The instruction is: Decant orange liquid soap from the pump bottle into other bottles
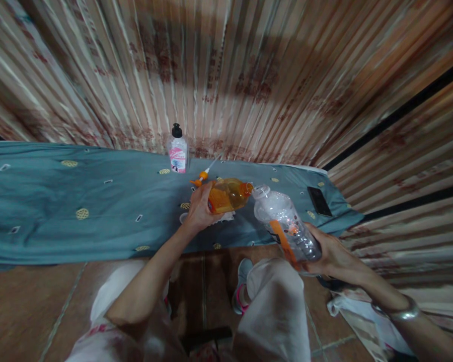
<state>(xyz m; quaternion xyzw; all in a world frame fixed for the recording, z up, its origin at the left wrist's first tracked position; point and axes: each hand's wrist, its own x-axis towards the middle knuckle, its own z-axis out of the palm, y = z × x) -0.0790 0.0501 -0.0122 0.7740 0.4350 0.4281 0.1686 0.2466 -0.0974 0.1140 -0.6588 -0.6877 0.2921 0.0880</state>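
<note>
My left hand [199,207] is wrapped round a small bottle of orange liquid [228,195], held on its side with its open mouth turned right. Its mouth nearly touches the mouth of a clear plastic bottle [287,225] with an orange label. My right hand [330,251] grips that clear bottle by its base and tilts it toward the orange one. An orange pump top with a white tube [205,174] lies on the cloth just behind my left hand.
A blue-grey patterned cloth [79,201] covers a low surface along a corrugated wall. A white pump bottle with a black cap [177,150] stands at its back edge. A dark phone [319,200] lies at the right end. My knees and a shoe are below.
</note>
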